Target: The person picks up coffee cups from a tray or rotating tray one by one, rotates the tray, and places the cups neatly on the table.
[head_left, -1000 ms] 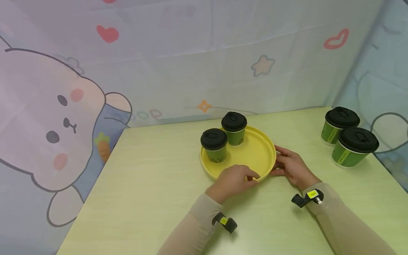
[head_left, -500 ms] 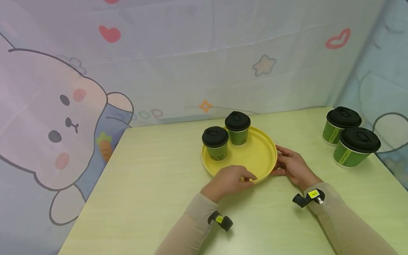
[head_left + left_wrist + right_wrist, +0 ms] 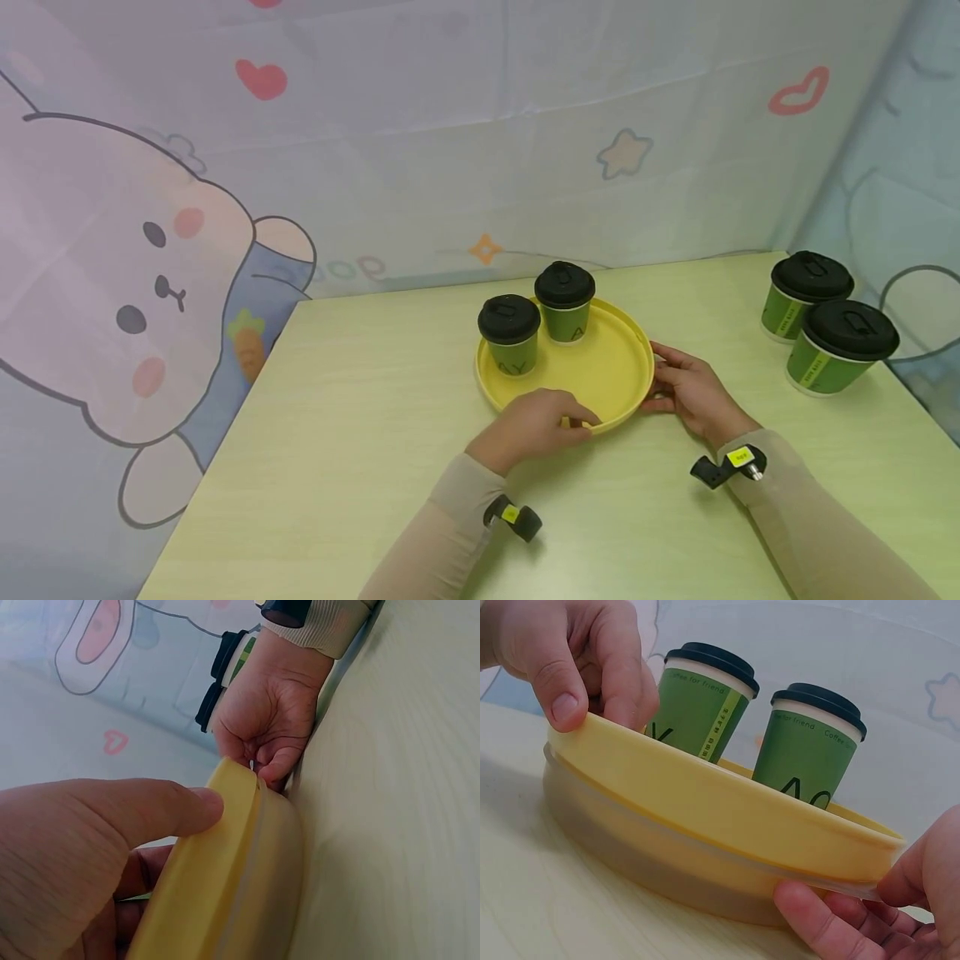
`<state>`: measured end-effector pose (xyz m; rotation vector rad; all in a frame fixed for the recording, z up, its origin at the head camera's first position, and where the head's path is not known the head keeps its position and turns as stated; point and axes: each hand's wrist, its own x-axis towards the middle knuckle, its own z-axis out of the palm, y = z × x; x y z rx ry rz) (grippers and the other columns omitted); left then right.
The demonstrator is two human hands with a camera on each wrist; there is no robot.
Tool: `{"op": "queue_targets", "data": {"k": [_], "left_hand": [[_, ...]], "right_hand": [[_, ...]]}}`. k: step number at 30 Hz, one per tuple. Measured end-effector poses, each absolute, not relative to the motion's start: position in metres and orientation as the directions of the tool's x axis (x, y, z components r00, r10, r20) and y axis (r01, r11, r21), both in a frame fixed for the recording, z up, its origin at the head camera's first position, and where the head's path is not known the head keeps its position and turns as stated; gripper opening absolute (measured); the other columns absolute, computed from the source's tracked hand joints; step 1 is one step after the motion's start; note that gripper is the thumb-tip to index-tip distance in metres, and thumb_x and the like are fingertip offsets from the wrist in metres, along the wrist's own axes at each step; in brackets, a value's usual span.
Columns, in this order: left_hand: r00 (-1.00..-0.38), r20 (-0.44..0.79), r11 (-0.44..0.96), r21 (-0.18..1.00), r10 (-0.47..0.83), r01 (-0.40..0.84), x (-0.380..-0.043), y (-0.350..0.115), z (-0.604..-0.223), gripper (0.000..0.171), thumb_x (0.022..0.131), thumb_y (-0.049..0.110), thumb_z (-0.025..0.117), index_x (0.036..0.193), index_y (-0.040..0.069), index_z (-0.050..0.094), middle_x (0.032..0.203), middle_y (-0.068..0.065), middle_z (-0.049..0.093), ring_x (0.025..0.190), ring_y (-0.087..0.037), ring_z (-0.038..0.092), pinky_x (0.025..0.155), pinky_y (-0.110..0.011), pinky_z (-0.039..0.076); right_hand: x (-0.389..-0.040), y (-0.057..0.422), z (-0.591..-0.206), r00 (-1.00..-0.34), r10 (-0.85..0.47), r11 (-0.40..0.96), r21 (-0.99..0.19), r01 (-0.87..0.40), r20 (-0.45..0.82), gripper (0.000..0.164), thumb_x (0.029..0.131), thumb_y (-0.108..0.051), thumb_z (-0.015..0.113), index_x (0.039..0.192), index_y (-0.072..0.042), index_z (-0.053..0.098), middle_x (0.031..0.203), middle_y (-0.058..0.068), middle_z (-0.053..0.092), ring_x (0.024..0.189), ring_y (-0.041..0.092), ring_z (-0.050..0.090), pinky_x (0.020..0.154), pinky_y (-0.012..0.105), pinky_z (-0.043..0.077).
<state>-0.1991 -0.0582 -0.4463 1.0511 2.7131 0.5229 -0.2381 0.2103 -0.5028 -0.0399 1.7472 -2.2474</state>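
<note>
A round yellow tray with a raised rim lies on the table in the head view. Two green paper cups with black lids stand upright on its far left part: a front cup and a back cup. My left hand pinches the near rim, thumb outside and fingers inside. At the tray's right side, my right hand grips the edge; the right wrist view shows its thumb at the rim and fingers curled lower down. Neither hand touches the cups.
On the right of the pale table stand two more lidded green cups, a far cup and a nearer cup. A printed curtain hangs behind the table. Each sleeve carries a small black camera.
The tray has turned slightly clockwise seen from above; its front cup shifts back and its back cup shifts right. My left hand moves left with the rim, while my right hand stays nearly still.
</note>
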Motion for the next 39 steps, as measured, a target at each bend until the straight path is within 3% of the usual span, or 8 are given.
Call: {"op": "queue_targets", "data": {"k": [19,30,39], "left_hand": [[-0.736,-0.063,0.691,0.409,0.674,0.597,-0.199,-0.065,-0.444,0.025,0.095,0.037,0.07,0.118,0.028,0.076,0.092,0.015,0.065,0.082,0.001,0.057,0.073,-0.016,0.045],[-0.787,-0.086,0.749,0.382,0.611,0.541,-0.2,-0.027,-0.442,0.043,0.092,0.047,0.071,0.131,0.03,0.068,0.093,0.016,0.063,0.083,0.0,0.056,0.068,-0.018,0.044],[-0.809,-0.096,0.781,0.348,0.58,0.518,-0.196,-0.013,-0.442,0.039,0.094,0.039,0.071,0.132,0.031,0.068,0.082,0.017,0.058,0.074,0.0,0.053,0.062,-0.017,0.042]], "right_hand": [[-0.239,0.211,-0.506,-0.958,-0.245,-0.207,-0.957,0.201,-0.148,0.058,0.108,-0.008,0.043,0.16,-0.003,0.02,0.099,-0.002,0.069,0.075,0.014,0.067,0.067,0.032,0.06],[-0.238,0.212,-0.505,-0.96,-0.237,-0.177,-0.965,0.195,-0.151,0.056,0.108,-0.008,0.041,0.16,-0.003,0.021,0.1,-0.002,0.069,0.077,0.014,0.068,0.069,0.032,0.06],[-0.239,0.211,-0.506,-0.961,-0.229,-0.163,-0.966,0.198,-0.158,0.056,0.108,-0.008,0.04,0.16,-0.004,0.022,0.099,-0.002,0.068,0.077,0.014,0.068,0.069,0.032,0.06]]}}
